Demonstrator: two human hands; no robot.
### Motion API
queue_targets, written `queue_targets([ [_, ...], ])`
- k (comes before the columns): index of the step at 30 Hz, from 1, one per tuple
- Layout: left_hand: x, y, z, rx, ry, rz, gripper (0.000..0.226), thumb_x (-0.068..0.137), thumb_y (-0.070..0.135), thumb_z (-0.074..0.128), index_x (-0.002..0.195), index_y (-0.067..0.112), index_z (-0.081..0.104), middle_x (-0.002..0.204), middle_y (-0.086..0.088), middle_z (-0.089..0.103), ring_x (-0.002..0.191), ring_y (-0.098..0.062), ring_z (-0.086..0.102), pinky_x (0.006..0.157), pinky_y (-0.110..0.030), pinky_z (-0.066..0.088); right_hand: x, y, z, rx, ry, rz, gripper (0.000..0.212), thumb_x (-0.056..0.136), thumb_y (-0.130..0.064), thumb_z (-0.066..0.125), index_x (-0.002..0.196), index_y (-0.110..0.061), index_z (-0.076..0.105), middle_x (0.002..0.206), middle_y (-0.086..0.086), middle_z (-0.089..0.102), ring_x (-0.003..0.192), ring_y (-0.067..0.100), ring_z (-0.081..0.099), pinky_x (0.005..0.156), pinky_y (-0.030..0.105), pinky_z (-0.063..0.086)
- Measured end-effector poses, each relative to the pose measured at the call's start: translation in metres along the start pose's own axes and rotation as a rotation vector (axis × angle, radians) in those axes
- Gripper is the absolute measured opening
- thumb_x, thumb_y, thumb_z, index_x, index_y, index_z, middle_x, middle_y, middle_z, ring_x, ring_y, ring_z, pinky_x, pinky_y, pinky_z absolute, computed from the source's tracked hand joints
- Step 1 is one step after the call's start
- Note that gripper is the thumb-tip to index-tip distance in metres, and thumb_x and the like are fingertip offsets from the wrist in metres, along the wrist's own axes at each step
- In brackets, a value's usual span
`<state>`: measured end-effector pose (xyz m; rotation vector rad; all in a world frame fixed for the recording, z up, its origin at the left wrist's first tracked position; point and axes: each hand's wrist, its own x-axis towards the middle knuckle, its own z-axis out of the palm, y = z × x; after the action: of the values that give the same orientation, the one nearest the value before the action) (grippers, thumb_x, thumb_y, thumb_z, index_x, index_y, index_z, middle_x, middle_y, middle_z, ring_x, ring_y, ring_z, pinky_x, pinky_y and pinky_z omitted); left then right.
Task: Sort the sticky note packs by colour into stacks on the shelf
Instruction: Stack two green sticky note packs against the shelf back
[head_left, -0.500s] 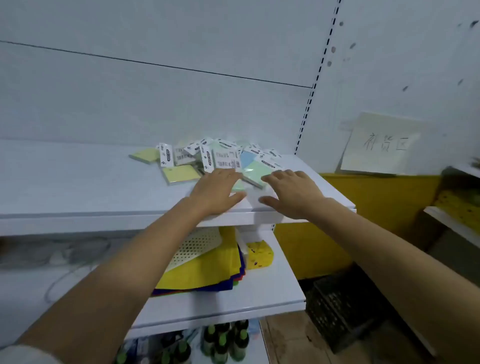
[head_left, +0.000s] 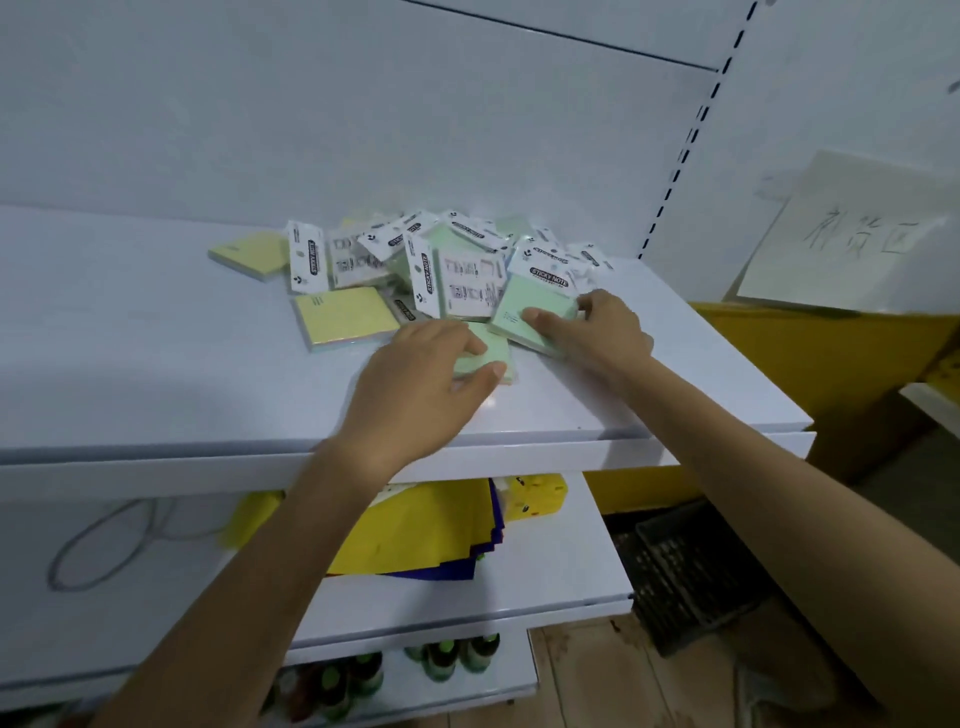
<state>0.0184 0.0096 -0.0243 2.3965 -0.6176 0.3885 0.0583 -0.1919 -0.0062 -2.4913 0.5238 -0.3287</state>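
Observation:
A loose heap of sticky note packs (head_left: 457, 260) lies on the white top shelf (head_left: 156, 374), with white "STICKY NOTE" header cards. Two yellow packs (head_left: 343, 317) (head_left: 249, 254) lie at the heap's left. My left hand (head_left: 421, 384) grips a green pack (head_left: 491, 353) lying flat at the heap's front, thumb at its near edge. My right hand (head_left: 602, 332) grips another green pack (head_left: 524, 306), tilted with its header card up, fingers over its top and thumb on its right side.
The shelf's front edge (head_left: 519, 457) is just below my wrists. A lower shelf holds yellow and blue sheets (head_left: 415, 540) and a grey cable (head_left: 104, 545). Green-capped bottles (head_left: 447, 660) stand lower still. A paper sign (head_left: 857, 239) and a dark crate (head_left: 691, 571) are at right.
Both hands moved forward into the heap. The left now grips a flat green pack; the right has taken hold of the tilted green pack. The view came closer.

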Motion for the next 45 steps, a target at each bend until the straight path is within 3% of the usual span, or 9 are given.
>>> queue_targets([
  [6, 0.005, -0.001, 0.004, 0.097, 0.115, -0.209, 0.048, 0.088, 0.052, 0.048, 0.127, 0.025, 0.048, 0.127, 0.002, 0.054, 0.118, -0.020, 0.043, 0.085, -0.034, 0.040, -0.008, 0.017, -0.008, 0.834, -0.111, -0.121, 0.056, 0.069, -0.018, 0.083, 0.109, -0.018, 0.044, 0.097, 0.006, 0.068, 0.071, 0.009, 0.071, 0.053, 0.023, 0.056],
  [11, 0.002, 0.001, 0.010, 0.290, 0.239, -0.210, 0.058, 0.080, 0.061, 0.052, 0.119, 0.017, 0.053, 0.108, -0.004, 0.057, 0.100, -0.024, 0.049, 0.070, -0.031, 0.036, -0.004, 0.020, -0.009, 1.034, -0.199, -0.113, 0.046, 0.066, -0.004, 0.082, 0.105, -0.002, 0.056, 0.085, 0.004, 0.075, 0.080, 0.020, 0.073, 0.061, 0.029, 0.059],
  [16, 0.006, 0.006, 0.009, 0.458, 0.171, -0.398, 0.082, 0.065, 0.083, 0.041, 0.109, 0.018, 0.062, 0.107, 0.000, 0.055, 0.100, -0.020, 0.048, 0.072, -0.033, 0.040, 0.000, 0.025, -0.001, 1.041, -0.280, -0.138, 0.039, 0.064, -0.015, 0.082, 0.098, -0.010, 0.065, 0.096, 0.008, 0.073, 0.089, 0.027, 0.071, 0.082, 0.053, 0.056],
  [24, 0.004, 0.006, -0.004, -0.237, 0.209, -0.590, 0.048, 0.060, 0.041, 0.084, 0.095, 0.028, 0.054, 0.106, 0.010, 0.064, 0.102, -0.011, 0.061, 0.083, -0.034, 0.051, -0.003, 0.021, -0.001, 0.801, -0.175, -0.294, 0.034, 0.075, -0.034, 0.069, 0.100, -0.020, 0.050, 0.091, -0.008, 0.064, 0.090, 0.020, 0.064, 0.081, 0.049, 0.053],
  [27, -0.001, 0.009, -0.011, -0.530, 0.365, -0.568, 0.044, 0.068, 0.008, 0.080, 0.096, 0.025, 0.051, 0.102, 0.002, 0.070, 0.092, -0.009, 0.068, 0.071, -0.023, 0.055, -0.006, 0.018, -0.005, 0.795, -0.131, -0.415, 0.030, 0.084, -0.027, 0.064, 0.105, -0.016, 0.045, 0.089, -0.015, 0.058, 0.089, 0.020, 0.061, 0.080, 0.046, 0.051],
  [33, 0.006, 0.028, -0.024, -0.656, 0.335, -0.729, 0.047, 0.076, -0.013, 0.064, 0.114, 0.013, 0.056, 0.106, -0.007, 0.065, 0.079, -0.008, 0.069, 0.062, -0.020, 0.055, -0.006, 0.015, -0.002, 0.730, -0.054, -0.571, 0.032, 0.090, -0.023, 0.057, 0.115, -0.008, 0.042, 0.102, 0.006, 0.063, 0.092, 0.032, 0.060, 0.072, 0.038, 0.047],
  [35, 0.008, 0.041, -0.032, -0.668, 0.266, -0.849, 0.046, 0.074, -0.017, 0.061, 0.110, 0.011, 0.058, 0.097, -0.005, 0.066, 0.067, -0.008, 0.070, 0.055, -0.020, 0.054, -0.006, 0.015, -0.002, 0.676, -0.028, -0.606, 0.032, 0.091, -0.024, 0.056, 0.115, -0.009, 0.042, 0.093, 0.004, 0.061, 0.087, 0.032, 0.059, 0.066, 0.032, 0.039],
  [39, -0.001, 0.060, -0.032, -0.644, 0.175, -0.947, 0.044, 0.075, -0.012, 0.065, 0.114, 0.007, 0.059, 0.103, -0.015, 0.068, 0.091, -0.025, 0.067, 0.079, -0.031, 0.054, -0.010, 0.016, 0.000, 0.628, -0.016, -0.727, 0.031, 0.091, -0.027, 0.055, 0.112, -0.008, 0.043, 0.086, -0.001, 0.056, 0.081, 0.030, 0.060, 0.061, 0.030, 0.035],
  [45, -0.046, 0.083, -0.022, -0.777, 0.287, -0.886, 0.018, 0.088, 0.000, 0.057, 0.101, 0.011, 0.059, 0.090, -0.005, 0.073, 0.075, -0.014, 0.071, 0.060, -0.024, 0.057, -0.013, 0.017, -0.004, 0.567, -0.059, -0.819, 0.055, 0.090, -0.026, 0.056, 0.139, -0.027, 0.031, 0.090, 0.004, 0.065, 0.074, 0.022, 0.057, 0.062, 0.029, 0.035],
])
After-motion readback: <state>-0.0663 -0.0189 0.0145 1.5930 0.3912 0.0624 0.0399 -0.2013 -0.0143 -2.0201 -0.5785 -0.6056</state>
